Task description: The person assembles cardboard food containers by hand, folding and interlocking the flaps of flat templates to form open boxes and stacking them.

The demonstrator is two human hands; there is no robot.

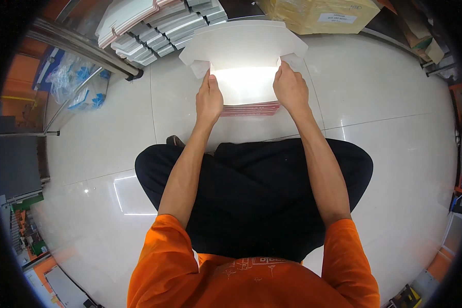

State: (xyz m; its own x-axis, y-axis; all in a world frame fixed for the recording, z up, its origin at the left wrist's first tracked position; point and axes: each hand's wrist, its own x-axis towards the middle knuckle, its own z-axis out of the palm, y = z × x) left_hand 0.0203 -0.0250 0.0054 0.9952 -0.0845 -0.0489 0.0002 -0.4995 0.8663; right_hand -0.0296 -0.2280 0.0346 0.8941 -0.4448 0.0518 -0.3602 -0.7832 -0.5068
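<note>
A white cardboard box point(244, 47), partly folded up, is in front of my crossed legs. Its wide flap stands out on the far side, and the inside catches bright light. At the box's left corner, my left hand point(209, 100) pinches the cardboard between thumb and fingers. The opposite corner is gripped by my right hand point(291, 88), with the thumb near the folded edge. Under the box's near edge shows a stack of flat red-and-white cardboard pieces point(250, 109). How far that stack reaches beneath the box is hidden.
Stacks of flat folded cartons point(161, 28) stand at the far left, beside a metal rack leg point(131, 72). A yellow-wrapped carton point(321, 15) is at the far right. Clear plastic bags point(79, 82) lie by the left rack. Glossy tiles point(395, 128) form the floor.
</note>
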